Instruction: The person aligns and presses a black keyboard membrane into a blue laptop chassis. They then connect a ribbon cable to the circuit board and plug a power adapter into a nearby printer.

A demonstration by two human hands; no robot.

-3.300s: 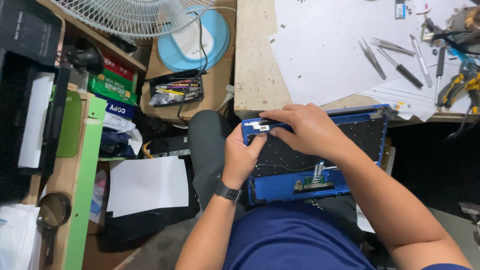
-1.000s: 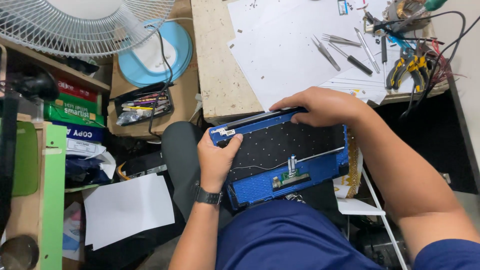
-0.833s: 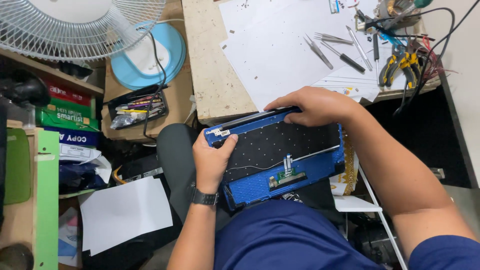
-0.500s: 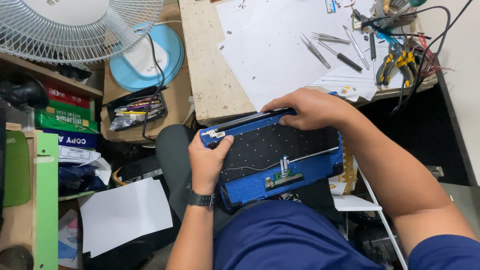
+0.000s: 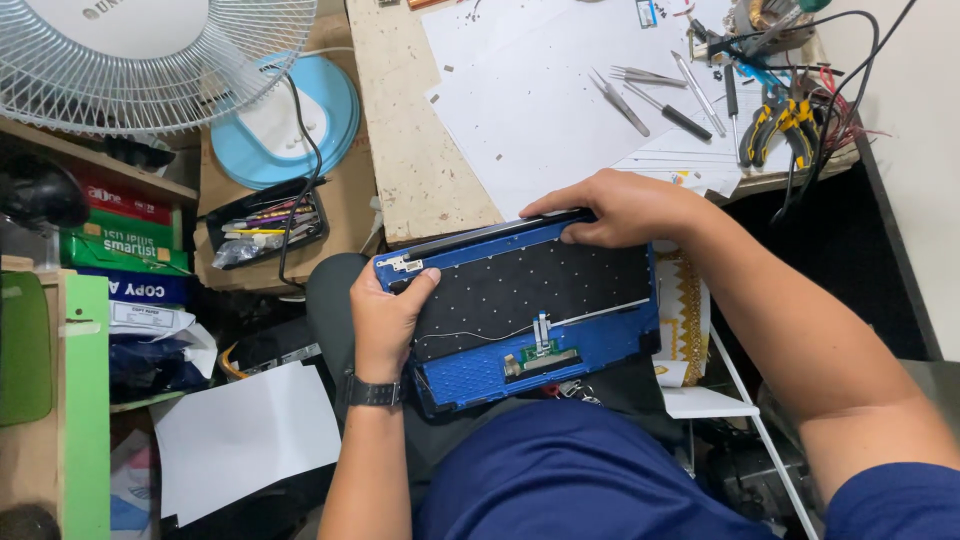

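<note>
A blue laptop case panel (image 5: pixel 560 350) with a black perforated sheet and a small ribbon cable lies tilted on my lap, its far edge resting against the wooden table (image 5: pixel 400 130). My left hand (image 5: pixel 385 315) grips the panel's left end, thumb near a metal hinge at the corner. My right hand (image 5: pixel 625 208) clasps the panel's far top edge, fingers curled over a black strip there.
White paper sheets (image 5: pixel 540 90) cover the table, with tweezers (image 5: pixel 620 100), a screwdriver and yellow-handled pliers (image 5: pixel 775 125) at its right. A white fan (image 5: pixel 160 60) stands at left above a blue round base, a tray of small tools (image 5: pixel 265 220), stacked boxes and a loose paper sheet (image 5: pixel 240 435).
The view has drifted a little over the last seconds. My right hand slid along the panel's top edge. My left hand keeps its grip on the left end.
</note>
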